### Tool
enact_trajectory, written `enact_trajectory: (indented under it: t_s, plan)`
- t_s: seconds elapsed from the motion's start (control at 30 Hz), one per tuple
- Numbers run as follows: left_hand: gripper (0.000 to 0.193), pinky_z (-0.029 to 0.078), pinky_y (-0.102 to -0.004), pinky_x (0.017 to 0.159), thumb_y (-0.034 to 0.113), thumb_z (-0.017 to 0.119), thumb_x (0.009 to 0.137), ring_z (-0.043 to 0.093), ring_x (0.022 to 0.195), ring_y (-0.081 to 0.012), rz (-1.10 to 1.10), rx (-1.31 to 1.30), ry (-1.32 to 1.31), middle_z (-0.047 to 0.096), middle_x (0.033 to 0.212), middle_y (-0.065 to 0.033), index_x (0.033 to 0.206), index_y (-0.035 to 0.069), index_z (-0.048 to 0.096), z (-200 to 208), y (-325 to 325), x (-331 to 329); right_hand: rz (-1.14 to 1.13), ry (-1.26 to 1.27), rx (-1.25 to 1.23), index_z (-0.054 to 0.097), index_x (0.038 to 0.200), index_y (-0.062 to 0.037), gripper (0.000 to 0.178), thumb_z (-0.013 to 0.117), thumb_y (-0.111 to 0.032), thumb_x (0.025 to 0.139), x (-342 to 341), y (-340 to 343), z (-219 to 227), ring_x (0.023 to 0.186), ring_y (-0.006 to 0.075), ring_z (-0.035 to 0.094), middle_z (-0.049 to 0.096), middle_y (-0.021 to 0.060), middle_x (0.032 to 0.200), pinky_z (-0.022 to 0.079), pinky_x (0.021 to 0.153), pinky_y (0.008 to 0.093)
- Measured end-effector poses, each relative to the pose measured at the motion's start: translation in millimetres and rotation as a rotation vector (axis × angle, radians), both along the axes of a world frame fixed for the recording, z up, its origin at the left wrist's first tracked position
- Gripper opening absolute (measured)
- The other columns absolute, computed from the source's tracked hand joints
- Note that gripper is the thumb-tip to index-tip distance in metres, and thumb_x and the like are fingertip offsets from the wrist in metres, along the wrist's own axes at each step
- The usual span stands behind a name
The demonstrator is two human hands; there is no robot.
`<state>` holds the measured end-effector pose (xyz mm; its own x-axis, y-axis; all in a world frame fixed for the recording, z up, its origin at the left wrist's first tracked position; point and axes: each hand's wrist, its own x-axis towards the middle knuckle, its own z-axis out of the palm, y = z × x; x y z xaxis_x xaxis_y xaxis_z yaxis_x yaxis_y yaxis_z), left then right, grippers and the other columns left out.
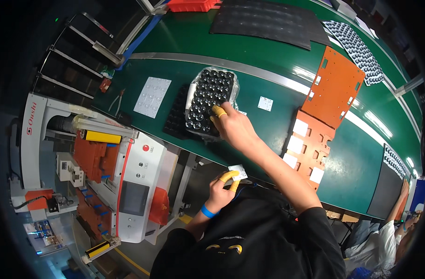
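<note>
My left hand (219, 192), with yellow finger covers and a blue wristband, pinches a small white circuit board (239, 172) just off the table's near edge. My right hand (233, 122), also with yellow finger covers, reaches over the black tray (190, 114) full of shiny round dark lenses (214, 87). Its fingertips are drawn together at the tray's lower right part; whatever lies between them is hidden. Clear plastic film (237, 88) wraps round the tray. Another white board (265, 103) lies flat to the right of the tray.
A hinged orange fixture (334, 86) stands open at right, with white boards (301, 127) in its lower plate. A white sheet of boards (152, 97) and pliers (117, 101) lie left. A machine (140, 186) stands beside the green table (249, 60). Another person's arm (400, 200) shows far right.
</note>
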<state>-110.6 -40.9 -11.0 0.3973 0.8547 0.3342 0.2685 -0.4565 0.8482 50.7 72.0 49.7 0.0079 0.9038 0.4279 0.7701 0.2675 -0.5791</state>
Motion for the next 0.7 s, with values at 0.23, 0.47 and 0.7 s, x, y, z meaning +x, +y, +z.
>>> enact_trajectory:
  t_s: [0.23,0.47,0.7]
  plan:
    - [0.026,0.048,-0.0300,0.092,-0.006,0.059,0.091,0.061,0.101,-0.0173,-0.097,-0.408,-0.217,0.063,0.111,-0.0113,0.117,-0.008,0.055,-15.9,10.5,3.5,0.051,0.764,-0.389,0.058,0.110,0.0049,0.024,0.066,-0.004,0.089,20.0,-57.7,14.0,0.086,0.0124,0.065,0.063,0.0091,0.106,0.054,0.079,0.0288]
    - [0.052,0.051,-0.0339,0.094,-0.006,0.051,0.095,0.064,0.104,-0.0213,-0.157,-0.558,-0.520,0.063,0.117,-0.0169,0.144,-0.005,0.034,26.6,19.5,52.8,-0.095,1.183,-0.371,0.054,0.127,0.0012,0.042,0.068,0.000,0.088,55.0,-158.9,-18.4,0.098,0.0110,0.059,0.060,0.0040,0.112,0.049,0.091,0.0257]
    - [0.032,0.050,-0.0282,0.092,-0.003,0.051,0.097,0.061,0.106,-0.0150,-0.284,-0.601,-0.418,0.065,0.118,-0.0143,0.128,-0.010,0.053,45.6,0.7,84.9,-0.189,1.333,-0.086,0.059,0.107,0.0029,0.031,0.070,0.012,0.080,49.2,-198.4,-25.1,0.098,0.0150,0.062,0.056,0.0094,0.115,0.053,0.088,0.0273]
